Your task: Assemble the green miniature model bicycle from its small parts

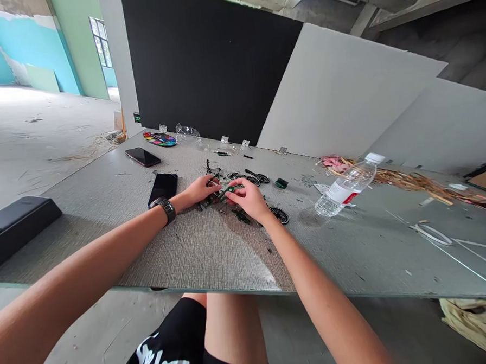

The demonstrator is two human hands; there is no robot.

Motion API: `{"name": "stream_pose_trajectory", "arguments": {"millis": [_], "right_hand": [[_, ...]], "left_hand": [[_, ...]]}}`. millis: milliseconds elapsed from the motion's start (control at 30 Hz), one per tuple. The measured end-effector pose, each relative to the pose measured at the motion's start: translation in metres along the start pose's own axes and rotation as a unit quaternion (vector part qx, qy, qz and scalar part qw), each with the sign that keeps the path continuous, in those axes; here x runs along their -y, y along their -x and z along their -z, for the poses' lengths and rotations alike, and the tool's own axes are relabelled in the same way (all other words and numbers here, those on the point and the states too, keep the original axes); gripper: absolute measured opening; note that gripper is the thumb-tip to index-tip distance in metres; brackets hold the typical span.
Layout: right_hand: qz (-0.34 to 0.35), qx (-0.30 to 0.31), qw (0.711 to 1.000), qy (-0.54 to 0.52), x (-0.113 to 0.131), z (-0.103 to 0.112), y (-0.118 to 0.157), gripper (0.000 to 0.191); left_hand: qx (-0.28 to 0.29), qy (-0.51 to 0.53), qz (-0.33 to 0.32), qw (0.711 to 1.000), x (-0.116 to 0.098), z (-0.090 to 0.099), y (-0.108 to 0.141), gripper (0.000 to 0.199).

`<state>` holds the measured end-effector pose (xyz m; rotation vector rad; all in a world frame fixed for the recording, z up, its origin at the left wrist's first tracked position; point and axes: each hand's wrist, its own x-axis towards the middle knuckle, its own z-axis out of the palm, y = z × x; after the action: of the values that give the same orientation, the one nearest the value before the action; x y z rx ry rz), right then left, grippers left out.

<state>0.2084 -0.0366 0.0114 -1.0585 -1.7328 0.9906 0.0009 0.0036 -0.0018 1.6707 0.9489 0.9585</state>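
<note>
My left hand (200, 189), with a dark watch (166, 208) on its wrist, has its fingers closed on a small dark model bicycle part. Close by on the right, my right hand (250, 199) pinches a thin green model bicycle part (230, 189) between thumb and fingers. The two hands almost meet, and their fingers hide some of the parts. Small wheels with black tyres (257, 176) lie just behind my right hand. Another wheel (279, 215) rests beside that wrist. Dark green pieces (241, 217) sit below the hands, and one more green block (281, 184) is to the right.
Two phones, one black (162, 189) and one farther back (143, 156), lie on the left. Behind them are a paint palette (160, 139) and clear plastic wrap (188, 134). A water bottle (347, 187) stands right of the parts. Wood strips (410, 181) and white cable ties (433, 234) lie farther right.
</note>
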Motion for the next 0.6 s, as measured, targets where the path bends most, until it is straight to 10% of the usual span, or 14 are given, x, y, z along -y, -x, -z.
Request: {"name": "stream_pose_trajectory", "arguments": {"millis": [233, 600], "right_hand": [[0.058, -0.049, 0.984, 0.16, 0.0005, -0.0045, 0.0001, 0.03], [0.045, -0.04, 0.993, 0.104, -0.0008, -0.0029, -0.002, 0.029]], "left_hand": [[0.002, 0.016, 0.002, 1.0, -0.0023, -0.0006, 0.0017, 0.017], [-0.002, -0.042, -0.008, 0.999, -0.0052, 0.0012, 0.0027, 0.02]]}}
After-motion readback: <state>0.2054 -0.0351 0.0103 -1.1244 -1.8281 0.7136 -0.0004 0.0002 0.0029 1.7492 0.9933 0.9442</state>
